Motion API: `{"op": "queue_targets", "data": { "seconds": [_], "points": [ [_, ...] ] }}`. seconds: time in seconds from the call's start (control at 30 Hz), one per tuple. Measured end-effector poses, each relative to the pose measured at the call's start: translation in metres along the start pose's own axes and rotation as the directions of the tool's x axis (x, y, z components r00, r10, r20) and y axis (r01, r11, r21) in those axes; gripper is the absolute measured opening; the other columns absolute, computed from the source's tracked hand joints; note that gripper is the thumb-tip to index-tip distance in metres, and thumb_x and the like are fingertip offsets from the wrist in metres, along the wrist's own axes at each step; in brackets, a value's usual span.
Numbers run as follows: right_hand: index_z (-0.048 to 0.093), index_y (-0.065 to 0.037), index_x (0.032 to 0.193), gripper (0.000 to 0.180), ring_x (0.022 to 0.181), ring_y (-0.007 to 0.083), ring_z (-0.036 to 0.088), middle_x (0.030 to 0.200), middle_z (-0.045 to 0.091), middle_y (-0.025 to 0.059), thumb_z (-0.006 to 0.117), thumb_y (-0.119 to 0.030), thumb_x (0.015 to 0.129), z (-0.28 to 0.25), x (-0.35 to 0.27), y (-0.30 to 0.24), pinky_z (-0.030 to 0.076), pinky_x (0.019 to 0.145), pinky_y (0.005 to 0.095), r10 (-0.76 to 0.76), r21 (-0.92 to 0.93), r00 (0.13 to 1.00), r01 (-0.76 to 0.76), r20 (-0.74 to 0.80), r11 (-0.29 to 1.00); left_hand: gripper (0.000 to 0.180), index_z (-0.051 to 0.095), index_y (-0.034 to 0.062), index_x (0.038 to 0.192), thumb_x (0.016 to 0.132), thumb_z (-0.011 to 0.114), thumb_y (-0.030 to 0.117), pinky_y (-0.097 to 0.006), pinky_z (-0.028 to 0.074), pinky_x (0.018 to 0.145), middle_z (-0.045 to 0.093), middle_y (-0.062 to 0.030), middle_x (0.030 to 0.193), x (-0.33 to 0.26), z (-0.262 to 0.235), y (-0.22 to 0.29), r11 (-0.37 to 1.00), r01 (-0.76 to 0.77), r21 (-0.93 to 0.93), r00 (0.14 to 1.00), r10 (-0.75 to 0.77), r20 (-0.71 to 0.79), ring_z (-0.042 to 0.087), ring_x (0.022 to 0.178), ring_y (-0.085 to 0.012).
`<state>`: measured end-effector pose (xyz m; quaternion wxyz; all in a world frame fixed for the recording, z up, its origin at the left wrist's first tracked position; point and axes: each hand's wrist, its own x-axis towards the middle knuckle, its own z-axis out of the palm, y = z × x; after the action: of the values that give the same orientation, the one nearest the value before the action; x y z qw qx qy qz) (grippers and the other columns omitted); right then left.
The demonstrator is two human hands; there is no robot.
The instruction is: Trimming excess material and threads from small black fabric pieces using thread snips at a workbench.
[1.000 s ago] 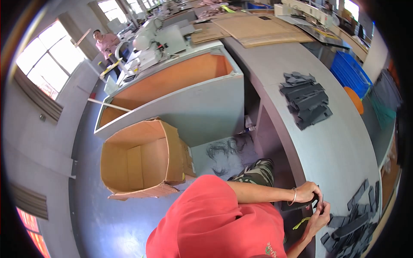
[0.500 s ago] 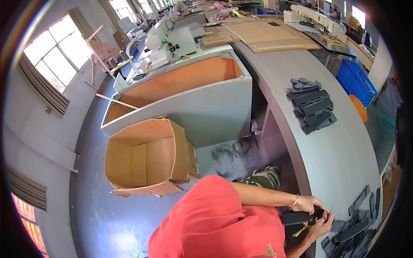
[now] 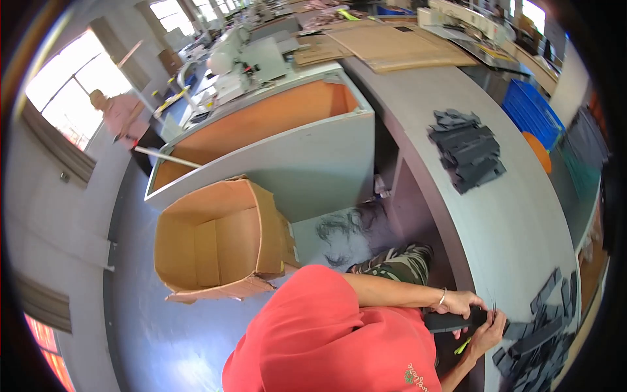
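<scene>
Grey walls with bright windows (image 3: 77, 81) bound the workroom on the left, where a co-worker (image 3: 124, 121) in a pink top stands near a wooden-lined grey bin (image 3: 307, 166). In front of the bin, an open cardboard box (image 3: 273, 228) sits on the floor, with dark strands (image 3: 339, 228) scattered to its right. Next comes the wearer's red shirt (image 3: 326, 336); beyond it the left hand (image 3: 459, 303), with a bracelet at the wrist, has its fingers closed on a dark strip (image 3: 446, 322) at the near edge of the grey table (image 3: 522, 228). The right hand (image 3: 487, 332) pinches the strip's right end between thumb and fingers; thin dark points above the fingertips are too small to identify. A stacked pile (image 3: 467, 150) of dark strips lies farther up the tabletop, well apart from the hands, and a looser heap (image 3: 539, 340) just right of them.
</scene>
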<state>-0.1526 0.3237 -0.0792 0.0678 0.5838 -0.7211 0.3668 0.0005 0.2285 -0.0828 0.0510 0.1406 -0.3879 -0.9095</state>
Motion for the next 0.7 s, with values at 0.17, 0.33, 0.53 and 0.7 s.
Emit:
{"op": "queue_targets", "data": {
  "seconds": [0.17,0.33,0.53,0.7],
  "points": [
    [0.056,0.002,0.093,0.008,0.078,0.0346,0.056,0.083,0.055,0.0163,0.055,-0.004,0.087,-0.004,-0.024,-0.013,0.045,0.069,0.0387,0.122,0.02,0.993,-0.122,0.009,0.992,0.06,0.047,0.005,0.128,0.073,0.041,-0.016,-0.037,0.059,0.053,0.061,-0.0198,0.084,-0.004,0.011,-0.007,0.998,0.005,-0.066,0.996,-0.011,-0.094,0.067,0.06,-0.0286],
    [0.061,-0.001,0.089,0.009,0.067,0.0285,0.057,0.077,0.056,0.0154,0.055,0.0,0.082,-0.009,-0.012,-0.05,0.046,0.063,0.0345,0.323,0.247,0.946,-0.316,0.012,0.916,0.042,0.063,-0.0041,0.101,0.07,0.04,-0.021,-0.035,0.058,0.055,0.066,-0.0133,0.09,-0.002,0.014,0.014,0.999,0.013,-0.049,0.972,-0.024,-0.232,0.067,0.064,-0.0256],
    [0.059,0.0,0.087,0.01,0.069,0.0095,0.048,0.073,0.054,0.0024,0.059,-0.01,0.086,-0.02,-0.027,-0.052,0.041,0.062,0.0267,0.57,0.589,0.808,-0.534,0.146,0.607,0.031,0.056,-0.0053,0.11,0.085,0.039,-0.009,-0.032,0.06,0.064,0.063,-0.0181,0.097,-0.001,0.021,0.012,0.992,0.027,0.122,0.983,-0.004,-0.185,0.069,0.074,-0.0273],
    [0.061,-0.005,0.088,0.012,0.06,0.0013,0.034,0.069,0.044,-0.009,0.06,-0.016,0.09,-0.038,-0.041,-0.046,0.026,0.052,0.0194,0.733,0.836,0.645,-0.51,0.214,0.204,0.034,0.054,-0.0042,0.117,0.087,0.038,-0.006,-0.03,0.059,0.062,0.06,-0.0148,0.099,0.005,0.022,0.011,0.982,0.088,0.166,0.991,-0.069,-0.116,0.069,0.074,-0.0273]
  ]
}}
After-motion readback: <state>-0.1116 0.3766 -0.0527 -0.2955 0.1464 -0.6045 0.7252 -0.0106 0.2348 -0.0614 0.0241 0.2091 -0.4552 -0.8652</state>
